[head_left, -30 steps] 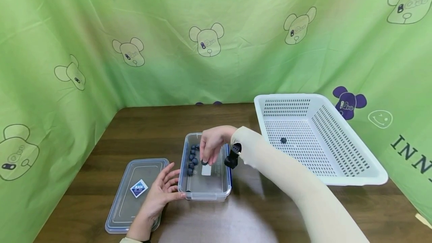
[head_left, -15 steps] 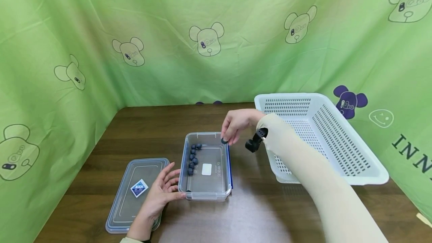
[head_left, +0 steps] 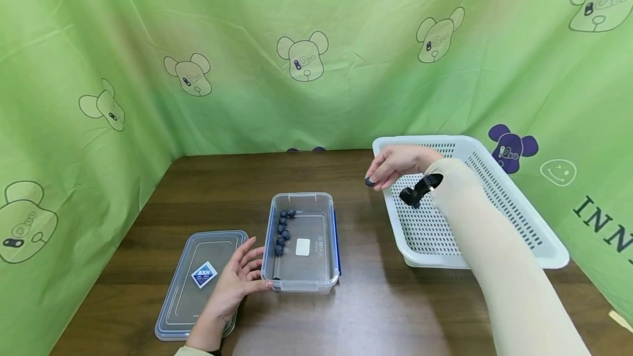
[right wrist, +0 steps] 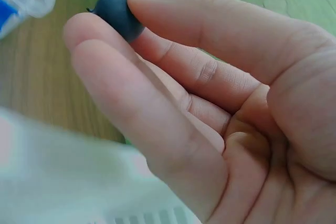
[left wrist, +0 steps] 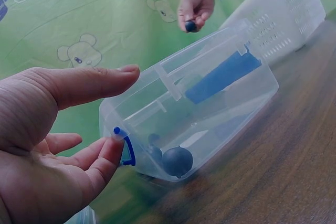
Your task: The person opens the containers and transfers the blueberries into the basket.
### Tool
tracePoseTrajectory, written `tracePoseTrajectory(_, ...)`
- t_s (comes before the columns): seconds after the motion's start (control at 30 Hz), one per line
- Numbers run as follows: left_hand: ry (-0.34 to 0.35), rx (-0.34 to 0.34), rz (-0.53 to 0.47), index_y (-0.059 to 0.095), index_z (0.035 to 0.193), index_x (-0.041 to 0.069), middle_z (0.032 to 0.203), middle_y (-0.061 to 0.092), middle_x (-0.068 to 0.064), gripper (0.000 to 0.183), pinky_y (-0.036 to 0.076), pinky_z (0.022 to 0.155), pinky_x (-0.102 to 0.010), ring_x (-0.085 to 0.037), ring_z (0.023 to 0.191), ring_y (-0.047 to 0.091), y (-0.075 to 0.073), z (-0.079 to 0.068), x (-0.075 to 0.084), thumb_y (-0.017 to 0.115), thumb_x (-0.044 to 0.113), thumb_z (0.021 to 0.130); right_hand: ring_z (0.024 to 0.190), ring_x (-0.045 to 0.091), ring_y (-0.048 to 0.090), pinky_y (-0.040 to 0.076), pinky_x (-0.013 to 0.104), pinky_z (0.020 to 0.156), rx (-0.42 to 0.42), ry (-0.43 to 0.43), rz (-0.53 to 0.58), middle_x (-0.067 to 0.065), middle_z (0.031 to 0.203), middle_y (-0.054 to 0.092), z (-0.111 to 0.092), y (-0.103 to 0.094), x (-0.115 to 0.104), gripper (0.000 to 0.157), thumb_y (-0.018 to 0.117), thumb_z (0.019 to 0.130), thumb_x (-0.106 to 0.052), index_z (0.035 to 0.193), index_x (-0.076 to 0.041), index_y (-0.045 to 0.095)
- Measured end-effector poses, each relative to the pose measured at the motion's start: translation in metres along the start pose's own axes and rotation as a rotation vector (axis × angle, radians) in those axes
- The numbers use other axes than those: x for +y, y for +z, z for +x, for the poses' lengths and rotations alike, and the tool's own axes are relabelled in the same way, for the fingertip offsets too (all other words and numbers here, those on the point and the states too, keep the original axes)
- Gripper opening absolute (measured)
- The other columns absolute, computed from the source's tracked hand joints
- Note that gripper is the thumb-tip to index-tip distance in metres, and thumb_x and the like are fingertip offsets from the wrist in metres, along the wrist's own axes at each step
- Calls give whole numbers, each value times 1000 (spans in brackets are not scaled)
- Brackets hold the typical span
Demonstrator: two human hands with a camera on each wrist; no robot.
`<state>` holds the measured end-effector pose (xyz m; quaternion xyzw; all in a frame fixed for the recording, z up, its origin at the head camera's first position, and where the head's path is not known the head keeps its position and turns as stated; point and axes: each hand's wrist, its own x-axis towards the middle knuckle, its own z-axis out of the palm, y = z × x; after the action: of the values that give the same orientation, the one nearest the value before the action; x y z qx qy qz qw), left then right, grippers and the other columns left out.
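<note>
In the head view my right hand (head_left: 399, 162) pinches a dark blueberry (right wrist: 116, 11) between thumb and fingertips. It hangs over the left rim of the white perforated basket (head_left: 403, 235), and the berry shows just outside that rim. My left hand (head_left: 234, 283) rests beside a clear plastic box (head_left: 303, 287), fingers nearly straight. Its fingertips touch the box's left side by a blue latch (left wrist: 126, 151) in the left wrist view. Several blueberries (head_left: 281, 229) lie along the box's left wall, around a bare floor with a white label (head_left: 303, 247). The right sleeve hides part of the basket.
A clear lid (head_left: 180, 304) with blue edging and a diamond sticker lies on the table left of the box, partly under my left forearm. The brown wooden table (head_left: 237, 180) backs onto a green printed curtain (head_left: 247, 114).
My right hand has lifted from inside the box and moved right and back to the basket's left rim, carrying a blueberry. The left hand and the box have stayed in place.
</note>
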<state>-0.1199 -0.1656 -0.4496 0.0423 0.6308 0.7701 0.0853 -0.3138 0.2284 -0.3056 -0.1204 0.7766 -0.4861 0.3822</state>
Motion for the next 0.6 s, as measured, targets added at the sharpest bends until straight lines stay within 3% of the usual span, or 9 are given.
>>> tracePoseTrajectory(0.23, -2, -2, -1, 19, 153, -7, 137, 47, -25, 106, 52, 85, -25, -18, 106, 57, -1, 0, 0, 78, -21, 66, 77, 19, 72, 58, 31, 76, 48, 6, 58, 15, 86, 73, -21, -26, 25, 14, 59, 93, 8, 100, 4, 71)
tracePoseTrajectory(0.6, -11, -6, -5, 19, 153, -7, 138, 46, -26, 106, 52, 85, -25, -18, 107, 57, -1, 1, 0, 78, -21, 66, 79, 18, 72, 58, 30, 79, 137, 110, 170, 14, 86, 73, -43, -55, 74, 15, 57, 95, 8, 99, 4, 71)
